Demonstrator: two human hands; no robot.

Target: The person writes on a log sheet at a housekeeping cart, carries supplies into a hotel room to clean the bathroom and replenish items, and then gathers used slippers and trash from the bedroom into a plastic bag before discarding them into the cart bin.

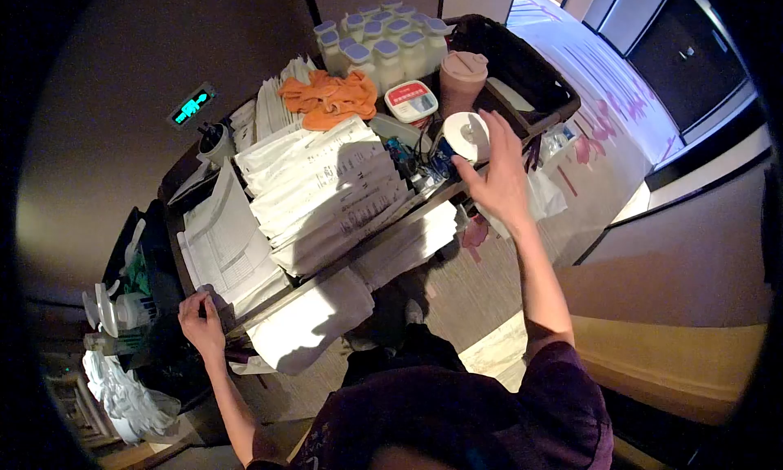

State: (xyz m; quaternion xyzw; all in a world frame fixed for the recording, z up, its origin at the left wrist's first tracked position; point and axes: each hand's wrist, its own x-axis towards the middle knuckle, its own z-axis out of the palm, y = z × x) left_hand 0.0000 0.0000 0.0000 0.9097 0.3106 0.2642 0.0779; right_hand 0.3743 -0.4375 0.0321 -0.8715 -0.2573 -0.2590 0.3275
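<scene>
My right hand (499, 180) reaches over the front right of the cart top. Its thumb and fingers sit around a round canister with a white lid (466, 137) and a dark blue side. My left hand (201, 327) is at the near left corner of the cart's dark rim (306, 284), with curled fingers on that edge. Between the hands lie rows of white paper-wrapped packets (326, 192) and a stack of printed sheets (224, 233). An orange cloth (330, 99) is crumpled on the packets behind.
Several white bottles with lilac caps (387, 42) stand at the back, near a red-and-white tub (411, 101) and a pinkish lidded cup (463, 77). Rolled white towels (314, 319) lie under the rim. A dark bin with spray bottles (130, 307) adjoins the left. A wall with a green sign (192, 105) borders the cart.
</scene>
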